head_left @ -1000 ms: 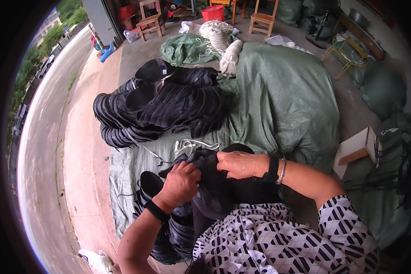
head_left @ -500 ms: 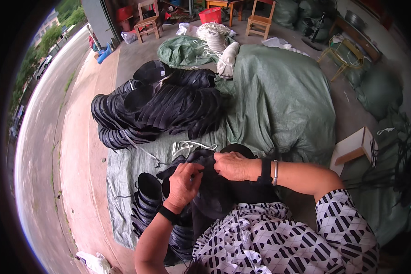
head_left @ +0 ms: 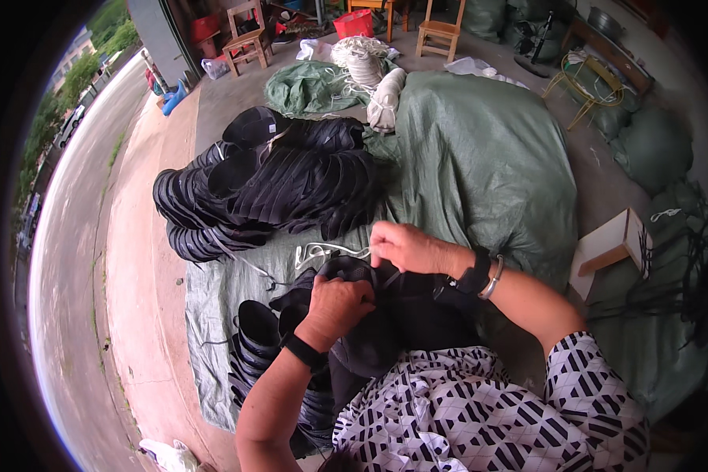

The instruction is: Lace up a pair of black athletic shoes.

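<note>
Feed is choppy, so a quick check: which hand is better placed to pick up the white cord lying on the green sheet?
Probably the right hand: its fingers hover just beside the white cord, while the left hand sits nearer the body, clamped on the black stack.

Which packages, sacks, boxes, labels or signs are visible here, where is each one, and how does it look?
Green sacks: far right by the wall, bulging, dull green.
White box: on the floor at right, flat, pale with a wooden-brown side.
Red crate: top centre near the wooden chairs, rectangular, red.
White plastic bag: top left beside a chair, crumpled.
No labels, signs or screens can be made out.
</note>
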`<state>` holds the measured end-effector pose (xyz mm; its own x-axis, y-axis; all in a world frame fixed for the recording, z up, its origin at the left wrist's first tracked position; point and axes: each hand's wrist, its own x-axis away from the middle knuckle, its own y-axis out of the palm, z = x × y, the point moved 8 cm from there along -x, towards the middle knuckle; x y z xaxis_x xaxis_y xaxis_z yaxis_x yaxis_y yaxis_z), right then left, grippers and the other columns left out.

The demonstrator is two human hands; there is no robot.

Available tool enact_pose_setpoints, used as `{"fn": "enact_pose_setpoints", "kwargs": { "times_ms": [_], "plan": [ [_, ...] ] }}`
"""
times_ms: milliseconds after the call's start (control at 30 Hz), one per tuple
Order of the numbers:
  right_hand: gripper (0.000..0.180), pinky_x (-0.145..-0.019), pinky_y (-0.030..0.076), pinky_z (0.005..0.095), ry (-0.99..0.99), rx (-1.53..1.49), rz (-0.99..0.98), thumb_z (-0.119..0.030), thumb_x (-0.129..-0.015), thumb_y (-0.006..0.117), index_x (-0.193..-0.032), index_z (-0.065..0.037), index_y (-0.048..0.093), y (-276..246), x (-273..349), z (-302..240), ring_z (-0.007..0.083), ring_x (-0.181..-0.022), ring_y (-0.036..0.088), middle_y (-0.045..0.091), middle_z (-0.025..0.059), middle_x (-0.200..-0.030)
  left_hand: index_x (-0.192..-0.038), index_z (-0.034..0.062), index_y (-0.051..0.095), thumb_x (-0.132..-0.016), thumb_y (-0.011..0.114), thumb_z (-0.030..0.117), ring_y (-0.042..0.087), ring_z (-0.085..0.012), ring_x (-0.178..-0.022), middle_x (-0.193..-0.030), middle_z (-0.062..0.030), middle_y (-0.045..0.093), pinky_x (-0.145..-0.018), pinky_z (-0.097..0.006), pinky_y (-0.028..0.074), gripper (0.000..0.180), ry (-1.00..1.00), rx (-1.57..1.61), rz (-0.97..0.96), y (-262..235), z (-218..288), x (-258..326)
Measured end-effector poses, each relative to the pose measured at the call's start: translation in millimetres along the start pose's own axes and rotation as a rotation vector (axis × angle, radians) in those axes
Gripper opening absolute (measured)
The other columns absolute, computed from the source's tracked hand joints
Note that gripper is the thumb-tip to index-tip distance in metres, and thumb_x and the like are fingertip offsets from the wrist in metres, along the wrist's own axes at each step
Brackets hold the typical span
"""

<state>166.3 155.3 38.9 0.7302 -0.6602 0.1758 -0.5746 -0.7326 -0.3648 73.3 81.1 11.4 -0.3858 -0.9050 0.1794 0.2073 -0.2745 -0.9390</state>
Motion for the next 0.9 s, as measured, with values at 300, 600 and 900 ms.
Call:
{"fn": "enact_pose_setpoints", "kwargs": {
  "times_ms": [300,600,900],
  "plan": [
    [0.018,-0.048,0.042,0.0239,0.138,-0.292,-0.181,-0.018,-0.086,0.06,-0.096,-0.003,0.057,5.6,-1.3,-12.6,0.0068,-0.058,0.052,0.053,-0.0005,-0.071,-0.074,0.0215,0.068,-0.068,0.073,0.04,0.056,-0.0204,-0.087,-0.079,0.0055,0.064,-0.086,-0.042,0.035,0.02,0.075,0.193,-0.046,-5.7,-1.4,8.6],
    [0.04,-0.044,0.027,0.0197,-0.77,-1.038,-0.167,-0.029,-0.096,0.048,-0.13,-0.008,0.044,-160.1,95.5,-210.1,0.0078,-0.042,0.034,0.051,0.0007,-0.067,-0.073,0.021,0.068,-0.071,0.071,0.041,0.056,-0.0225,-0.081,-0.068,0.0021,0.063,-0.085,-0.04,0.035,0.02,-0.145,0.067,0.065,4.0,-3.2,-1.9],
    [0.022,-0.05,0.032,0.0181,-0.12,-0.068,0.599,-0.017,-0.094,0.05,-0.102,-0.001,0.063,-175.7,119.1,-77.1,0.0004,-0.055,0.042,0.053,-0.0054,-0.068,-0.091,0.0138,0.065,-0.066,0.073,0.011,0.054,-0.0271,-0.094,-0.092,-0.0048,0.059,-0.083,-0.037,0.048,0.026,0.104,0.306,0.224,-40.2,-39.1,52.0]
  ]
}}
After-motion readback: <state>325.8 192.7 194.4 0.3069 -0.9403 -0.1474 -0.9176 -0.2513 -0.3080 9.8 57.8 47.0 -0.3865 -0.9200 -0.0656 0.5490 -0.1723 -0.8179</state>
